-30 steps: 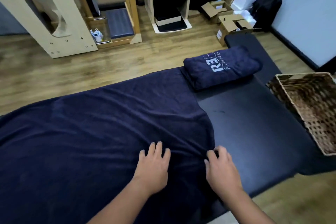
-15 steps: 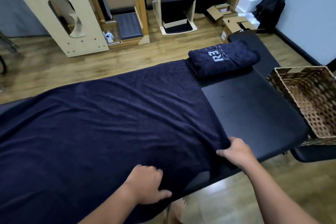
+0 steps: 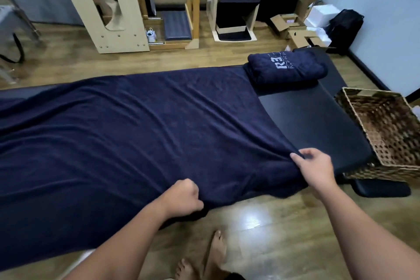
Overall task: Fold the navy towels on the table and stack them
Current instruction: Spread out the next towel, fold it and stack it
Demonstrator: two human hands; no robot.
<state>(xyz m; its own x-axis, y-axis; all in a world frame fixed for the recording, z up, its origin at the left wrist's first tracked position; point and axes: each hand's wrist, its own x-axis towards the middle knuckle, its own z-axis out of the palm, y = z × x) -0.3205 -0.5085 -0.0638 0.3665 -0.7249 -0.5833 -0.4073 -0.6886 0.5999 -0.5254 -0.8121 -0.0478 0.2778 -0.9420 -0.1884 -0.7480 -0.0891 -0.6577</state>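
Left hand (image 3: 181,198) fisted, fingers (image 3: 193,191) curled, right hand (image 3: 314,166) pinching, both forearms extended forward

Wood floor (image 3: 261,229), pale wall (image 3: 375,7), cardboard boxes (image 3: 293,29).

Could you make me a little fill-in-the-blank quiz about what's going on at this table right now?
1. Both hands grip the near edge of the spread ____ towel.
2. The folded towel lies at the table's ____ edge.
3. The ____ hand is nearer the wicker basket; the other hand is farther.

Missing words: navy; far; right
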